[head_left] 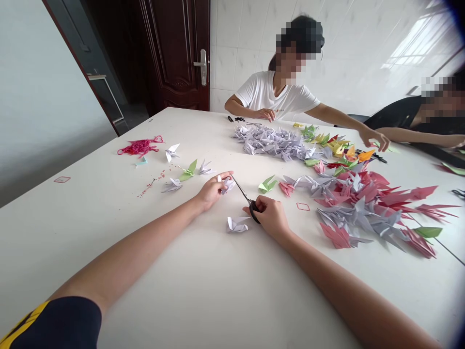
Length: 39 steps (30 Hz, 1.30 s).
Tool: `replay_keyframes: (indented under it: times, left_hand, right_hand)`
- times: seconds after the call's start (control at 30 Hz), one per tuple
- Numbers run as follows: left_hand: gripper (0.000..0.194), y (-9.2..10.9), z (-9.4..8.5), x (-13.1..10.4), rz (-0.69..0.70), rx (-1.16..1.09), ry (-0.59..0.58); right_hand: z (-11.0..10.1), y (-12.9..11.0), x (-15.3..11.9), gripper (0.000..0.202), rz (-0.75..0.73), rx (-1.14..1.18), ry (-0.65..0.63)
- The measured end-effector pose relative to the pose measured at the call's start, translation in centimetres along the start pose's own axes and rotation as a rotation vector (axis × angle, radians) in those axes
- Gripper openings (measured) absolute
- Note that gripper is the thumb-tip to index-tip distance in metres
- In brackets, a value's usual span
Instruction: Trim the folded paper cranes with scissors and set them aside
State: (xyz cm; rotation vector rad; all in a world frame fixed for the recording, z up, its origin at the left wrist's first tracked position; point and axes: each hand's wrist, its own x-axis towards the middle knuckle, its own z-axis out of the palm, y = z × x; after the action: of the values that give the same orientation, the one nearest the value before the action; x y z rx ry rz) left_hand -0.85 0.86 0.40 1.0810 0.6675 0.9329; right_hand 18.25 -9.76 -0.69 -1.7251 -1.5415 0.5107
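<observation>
My left hand [211,191] holds a small white paper crane [227,185] between its fingers. In my right hand [269,215] is a pair of black-handled scissors [255,211], its blades pointing up and left to the fingertips of my left hand. A white folded crane [237,225] lies on the table just below both hands. To the left of my left hand are a green crane [188,170] and some white ones [172,185]. A green crane [268,184] and a pink one [286,188] rest above my right hand.
Pink thread [140,146] lies at the left on the white table [90,194]. White cranes [276,143] are heaped at the back, pink and white ones [363,198] at the right. A person in a white shirt [278,99] reaches across; another in black [403,114] sits right.
</observation>
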Motion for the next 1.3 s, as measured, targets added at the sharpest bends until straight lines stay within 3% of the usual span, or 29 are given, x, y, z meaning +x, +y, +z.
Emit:
replay_keyframes:
  times: [0.1,0.2,0.47,0.63,0.8,0.97,1.3]
  left_hand:
    - [0.05,-0.5,-0.4,0.2,0.026,0.035,-0.005]
    - [0.054,-0.6,-0.6,0.2,0.039,0.039,0.063]
    - [0.053,0.4,-0.1,-0.4,0.083,0.033,0.183]
    - [0.041,0.4,0.1,-0.7,0.141,0.113,0.156]
    - [0.035,0.0,0.2,-0.8,0.235,0.353,0.064]
    - [0.032,0.0,0.4,-0.9,0.223,0.582,-0.037]
    - [0.038,-0.3,-0.7,0.0,0.267,0.669,-0.036]
  right_hand:
    - [0.0,-0.1,0.0,0.045,-0.002,0.009,-0.001]
    - [0.1,-0.1,0.0,0.045,0.001,0.018,-0.001]
    - [0.0,0.0,0.0,0.046,-0.02,0.03,0.005]
    - [0.1,0.0,-0.1,0.045,-0.021,0.034,-0.006]
    - [0.0,-0.1,-0.1,0.044,-0.017,0.031,-0.017]
    - [0.0,-0.2,-0.1,0.041,-0.03,0.009,-0.006]
    - [0.0,-0.2,0.0,0.043,-0.04,0.016,-0.004]
